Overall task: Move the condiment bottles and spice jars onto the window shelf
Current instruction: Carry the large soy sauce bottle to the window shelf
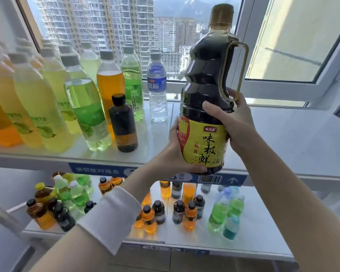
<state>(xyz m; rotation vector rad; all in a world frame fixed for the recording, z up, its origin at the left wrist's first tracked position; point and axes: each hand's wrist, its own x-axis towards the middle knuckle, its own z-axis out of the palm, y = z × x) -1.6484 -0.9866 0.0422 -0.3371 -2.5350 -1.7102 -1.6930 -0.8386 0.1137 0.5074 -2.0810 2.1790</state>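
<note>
1. Head view: both hands carry a large soy sauce bottle [205,107], dark liquid, yellow label, gold cap, side handle, upright, in the air over the front edge of the window shelf [283,138].
2. Left hand [177,154] cups the bottle's base, fingers curled under it. Right hand [232,118] is clamped on the waist just below the handle, thumb across the front.
3. Shelf's left part is crowded: soft drink bottles [47,95], small dark bottle [124,124], water bottle [157,89]. Right part is bare.
4. Lower shelf [253,232] holds many small bottles [185,211].
5. Step looks like placement. Next move likely calls for lowering the bottle onto the bare right part, base flat, clear of the water bottle, then letting go.
</note>
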